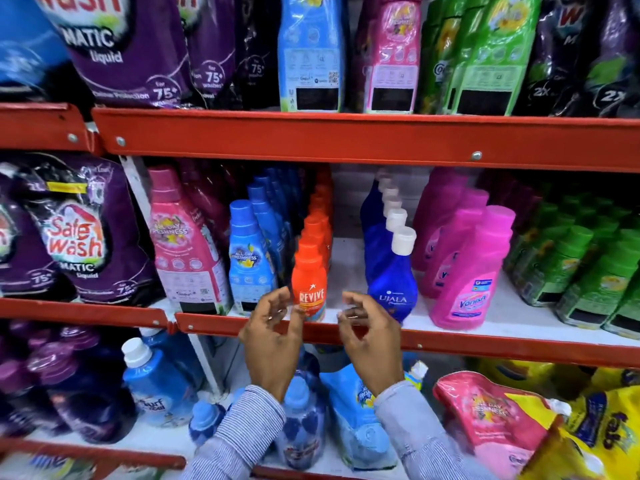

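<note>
An orange Revive bottle (309, 282) stands at the front of a row of like bottles on the middle shelf (450, 344). My left hand (273, 337) hovers just left of its base, fingers loosely curled, holding nothing. My right hand (369, 337) hovers to the bottle's right, in front of a blue Ujala bottle (391, 278), fingers also loosely curled and empty. Neither hand touches a bottle. Both arms wear striped sleeves.
Pink Vanish bottles (467, 271) and green bottles (581, 268) stand to the right, light blue bottles (249, 258) and a pink pouch (183, 244) to the left. Purple Safewash pouches (79, 233) fill the far left. Red shelf rails run above and below.
</note>
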`<action>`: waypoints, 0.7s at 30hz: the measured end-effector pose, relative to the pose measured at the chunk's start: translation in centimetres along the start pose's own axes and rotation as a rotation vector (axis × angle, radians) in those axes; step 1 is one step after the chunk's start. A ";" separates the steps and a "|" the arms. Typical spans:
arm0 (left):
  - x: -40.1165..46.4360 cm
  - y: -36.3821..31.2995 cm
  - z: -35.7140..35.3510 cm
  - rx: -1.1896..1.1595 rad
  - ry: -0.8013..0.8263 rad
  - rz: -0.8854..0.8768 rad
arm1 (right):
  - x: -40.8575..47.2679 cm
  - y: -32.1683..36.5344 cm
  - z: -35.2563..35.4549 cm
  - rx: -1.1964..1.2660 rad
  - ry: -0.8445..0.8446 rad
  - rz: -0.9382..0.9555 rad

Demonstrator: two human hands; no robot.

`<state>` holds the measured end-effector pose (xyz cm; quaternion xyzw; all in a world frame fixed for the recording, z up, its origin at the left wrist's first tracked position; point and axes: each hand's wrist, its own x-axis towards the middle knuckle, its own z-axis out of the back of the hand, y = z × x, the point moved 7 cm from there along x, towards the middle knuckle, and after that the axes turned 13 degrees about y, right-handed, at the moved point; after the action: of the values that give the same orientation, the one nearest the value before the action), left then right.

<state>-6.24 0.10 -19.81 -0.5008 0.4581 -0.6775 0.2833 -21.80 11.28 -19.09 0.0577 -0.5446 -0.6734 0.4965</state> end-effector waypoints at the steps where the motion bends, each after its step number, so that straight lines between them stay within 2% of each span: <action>1: 0.3 0.3 0.0 0.005 0.036 0.024 | 0.6 -0.1 -1.1 -0.016 0.050 -0.022; 8: 2.1 0.9 -0.7 0.113 0.243 0.046 | 3.3 -0.7 -3.2 -0.068 0.162 -0.131; 21: 2.9 1.2 -1.1 0.222 0.313 0.024 | 3.2 -1.7 -3.4 0.061 0.154 -0.205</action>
<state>-8.36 -2.47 -19.73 -0.3494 0.4252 -0.7901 0.2700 -22.30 6.54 -20.27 0.1797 -0.5162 -0.6974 0.4635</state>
